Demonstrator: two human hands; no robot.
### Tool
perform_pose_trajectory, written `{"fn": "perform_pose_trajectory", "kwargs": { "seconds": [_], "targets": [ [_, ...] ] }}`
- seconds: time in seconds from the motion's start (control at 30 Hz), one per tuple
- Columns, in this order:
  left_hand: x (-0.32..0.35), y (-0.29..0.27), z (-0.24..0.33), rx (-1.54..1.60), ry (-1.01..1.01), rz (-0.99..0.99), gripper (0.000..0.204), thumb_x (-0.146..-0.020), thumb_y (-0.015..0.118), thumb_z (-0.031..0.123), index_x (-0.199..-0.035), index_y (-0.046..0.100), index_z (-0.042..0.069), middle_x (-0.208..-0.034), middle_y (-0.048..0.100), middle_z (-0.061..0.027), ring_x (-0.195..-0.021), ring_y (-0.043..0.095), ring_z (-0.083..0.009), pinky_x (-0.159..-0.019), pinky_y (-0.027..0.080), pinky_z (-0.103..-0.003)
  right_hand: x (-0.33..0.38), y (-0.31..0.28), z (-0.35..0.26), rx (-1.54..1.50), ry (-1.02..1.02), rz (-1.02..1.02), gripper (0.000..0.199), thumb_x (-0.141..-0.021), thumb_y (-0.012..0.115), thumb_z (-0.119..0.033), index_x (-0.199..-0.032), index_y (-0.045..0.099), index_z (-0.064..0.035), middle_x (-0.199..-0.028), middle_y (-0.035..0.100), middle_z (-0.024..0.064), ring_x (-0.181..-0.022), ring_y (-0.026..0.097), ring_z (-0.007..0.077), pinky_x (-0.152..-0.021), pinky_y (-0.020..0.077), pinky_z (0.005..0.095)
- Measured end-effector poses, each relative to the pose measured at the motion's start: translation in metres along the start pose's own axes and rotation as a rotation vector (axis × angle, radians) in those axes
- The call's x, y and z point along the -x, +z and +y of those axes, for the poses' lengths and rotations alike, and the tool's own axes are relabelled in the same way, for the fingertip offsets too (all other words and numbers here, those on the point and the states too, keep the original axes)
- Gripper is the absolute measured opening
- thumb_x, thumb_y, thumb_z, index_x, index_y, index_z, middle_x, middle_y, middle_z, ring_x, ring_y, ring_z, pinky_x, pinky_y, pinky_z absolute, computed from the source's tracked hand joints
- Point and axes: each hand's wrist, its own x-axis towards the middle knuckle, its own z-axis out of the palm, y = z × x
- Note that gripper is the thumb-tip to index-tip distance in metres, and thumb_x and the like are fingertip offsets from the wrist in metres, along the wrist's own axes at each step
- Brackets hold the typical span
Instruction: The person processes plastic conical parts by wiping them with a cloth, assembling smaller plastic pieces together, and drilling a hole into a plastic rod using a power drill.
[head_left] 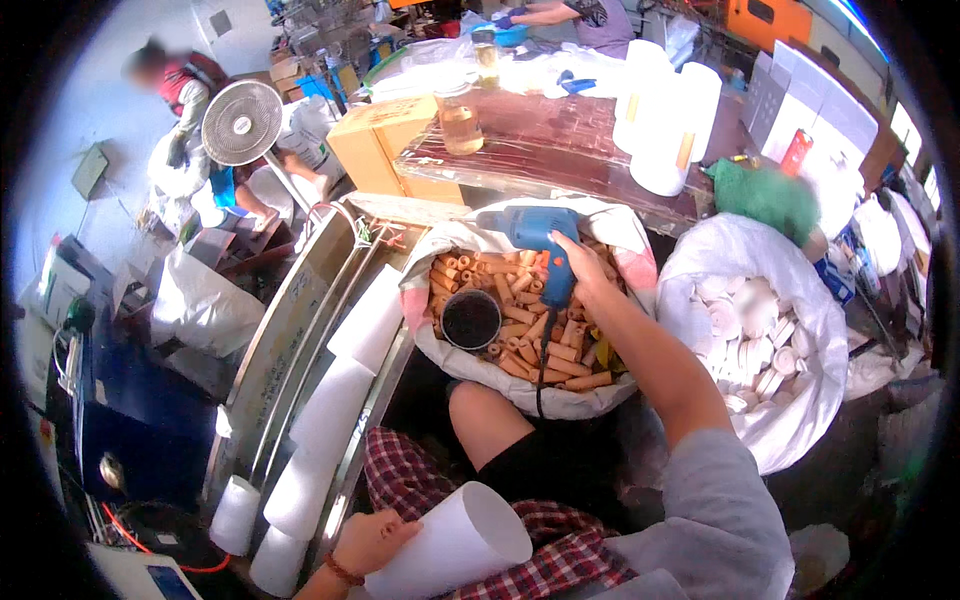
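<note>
My right hand (pixel 583 262) is wrapped round the grip of a blue corded pistol-grip power tool (pixel 540 228). Its nose points left, above an open sack (pixel 455 365) of short orange-brown tubes (pixel 565 352); its cord hangs down over the sack. Among the tubes stands a round cup (pixel 471 318) full of small dark pieces, too small to make out. Low on my left, my left hand (pixel 375 545) grips a white open-ended cylinder (pixel 450 545). It lies tilted over my lap, its open end toward the upper right.
Nested white cylinders (pixel 330 400) lie in a long trough (pixel 262 375) on my left. To the right, a white sack (pixel 815 375) holds round white discs (pixel 760 335). Beyond are a dark red table (pixel 550 135), a carton (pixel 385 135) and a fan (pixel 242 122). Two people work farther back.
</note>
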Motion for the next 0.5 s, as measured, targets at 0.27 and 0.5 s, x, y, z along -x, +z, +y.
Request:
{"fn": "perform_pose_trajectory", "kwargs": {
  "seconds": [0.27, 0.5],
  "targets": [
    [0.002, -0.021, 0.012, 0.315, -0.026, -0.125, 0.026, -0.079, 0.071, 0.023, -0.068, 0.059, 0.002, -0.058, 0.058, -0.0053, -0.055, 0.052, -0.0098, -0.051, 0.043, -0.028, -0.002, -0.059, 0.017, 0.765, -0.514, -0.241, 0.041, -0.08, 0.06, -0.027, -0.108, 0.057, 0.0032, -0.1, 0.064, 0.0148, -0.087, 0.062, 0.0238, -0.078, 0.048, 0.0341],
    [-0.014, -0.006, -0.036, 0.29, 0.06, 0.088, 0.018, -0.083, 0.063, 0.012, -0.086, 0.05, 0.0, -0.066, 0.051, -0.0028, -0.057, 0.051, -0.0096, -0.051, 0.045, -0.026, 0.204, -0.148, -0.047, 1.413, -0.834, 0.195, 0.034, -0.083, 0.062, -0.021, -0.112, 0.058, -0.0043, -0.11, 0.061, 0.0132, -0.099, 0.059, 0.0291, -0.085, 0.0467, 0.0358]
  ]
}}
